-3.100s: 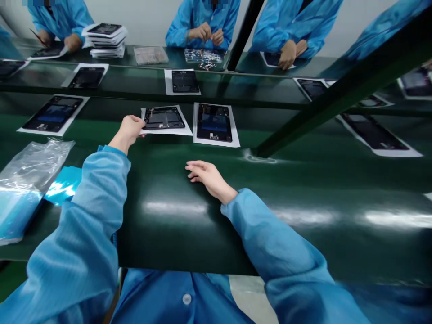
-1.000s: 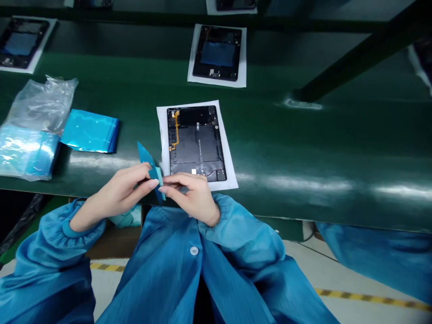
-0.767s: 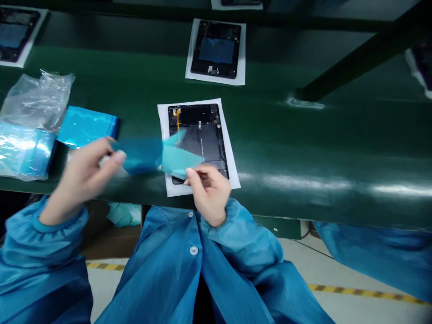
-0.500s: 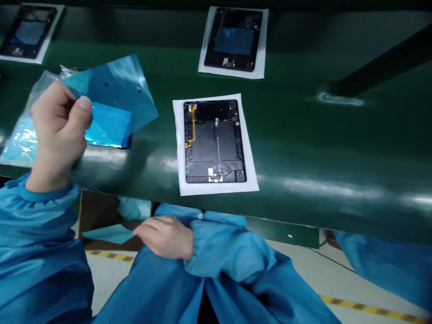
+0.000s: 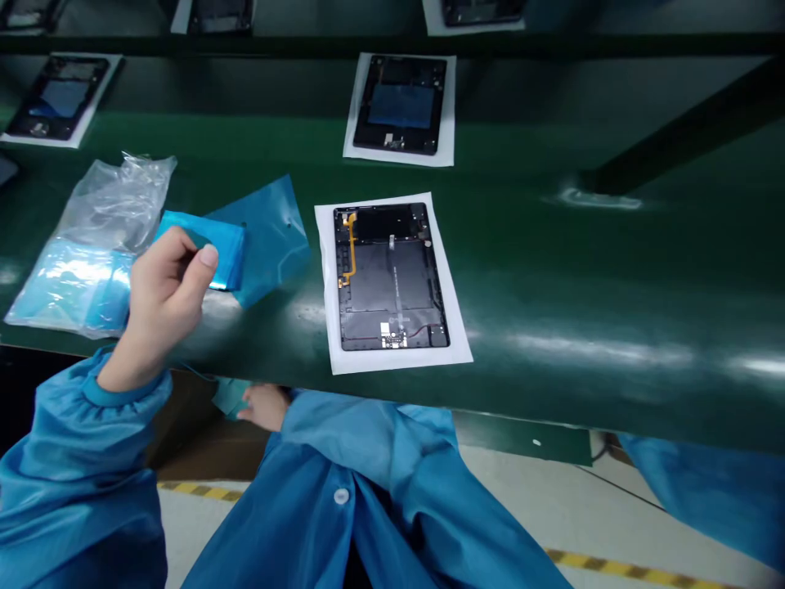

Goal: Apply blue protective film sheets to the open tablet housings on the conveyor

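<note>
Left hand (image 5: 165,303) and blue film (image 5: 273,241) sit lower and farther right in the frame than half a second ago, while the right hand (image 5: 266,406) has slipped left, beneath the front edge of the bench (image 5: 552,286). At left of centre, the left thumb and fingers pinch one end of the film, which stretches rightward, flat and see-through, toward the tablet. Well apart from it, the right hand is at a pale teal sheet (image 5: 228,397); whether it grips that sheet I cannot tell. Open-backed, the tablet (image 5: 392,286) lies on white paper (image 5: 401,360) in the middle of the frame, touched by neither hand. Beside the left hand are a stack of blue sheets (image 5: 228,241) and a clear plastic bag (image 5: 91,278) holding more blue material. Another tablet (image 5: 401,106), with a blue patch, rests at upper centre.
</note>
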Available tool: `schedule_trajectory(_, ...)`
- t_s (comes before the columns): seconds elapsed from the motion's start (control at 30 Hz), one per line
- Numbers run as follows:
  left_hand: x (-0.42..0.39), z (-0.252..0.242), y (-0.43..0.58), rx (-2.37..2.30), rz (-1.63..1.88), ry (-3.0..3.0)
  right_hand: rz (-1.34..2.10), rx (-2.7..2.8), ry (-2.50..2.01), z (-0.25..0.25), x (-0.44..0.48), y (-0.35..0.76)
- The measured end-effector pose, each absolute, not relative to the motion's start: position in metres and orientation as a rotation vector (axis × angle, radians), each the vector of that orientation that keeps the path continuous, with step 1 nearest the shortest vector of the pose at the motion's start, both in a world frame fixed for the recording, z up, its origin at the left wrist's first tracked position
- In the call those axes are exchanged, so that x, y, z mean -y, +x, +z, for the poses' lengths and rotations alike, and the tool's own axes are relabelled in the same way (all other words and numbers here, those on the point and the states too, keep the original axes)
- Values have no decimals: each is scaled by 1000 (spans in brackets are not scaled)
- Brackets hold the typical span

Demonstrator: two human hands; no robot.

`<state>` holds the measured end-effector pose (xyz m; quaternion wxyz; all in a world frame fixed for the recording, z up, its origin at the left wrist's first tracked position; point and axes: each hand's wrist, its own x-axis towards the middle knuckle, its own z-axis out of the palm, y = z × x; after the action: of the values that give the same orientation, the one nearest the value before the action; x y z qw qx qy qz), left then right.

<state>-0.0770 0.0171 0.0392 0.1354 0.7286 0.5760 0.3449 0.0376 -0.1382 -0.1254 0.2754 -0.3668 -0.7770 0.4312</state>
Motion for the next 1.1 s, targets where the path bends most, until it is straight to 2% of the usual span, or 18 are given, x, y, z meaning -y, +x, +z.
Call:
schedule_trajectory(0.13,11,29,-54,-1695,1153,2177,1046,2185,-783,-59,144,89)
schedule_trajectory(0.23,31,18,-27,-1733,1203,2052,436,2051,-1141,-5,116,135)
schedule_trajectory(0.33,38,8,-1,-1764,1253,1889,164,1987,-1312,21,82,166)
schedule_trajectory(0.57,48,2,29,-1665,1330,1808,127,2082,-1212,10,63,189)
schedule_trajectory(0.77,53,-4,41,-1528,1354,1875,-35,2069,-1068,8,57,215)
schedule_trajectory(0.93,38,4,21,-1315,1603,2157,-197,2058,-988,13,54,243)
schedule_trajectory(1.0,34,19,10,-1215,1515,2503,-155,2039,-959,14,55,253)
schedule_trajectory(1.1,35,46,4,-1016,1167,2881,-71,2007,-960,14,58,263)
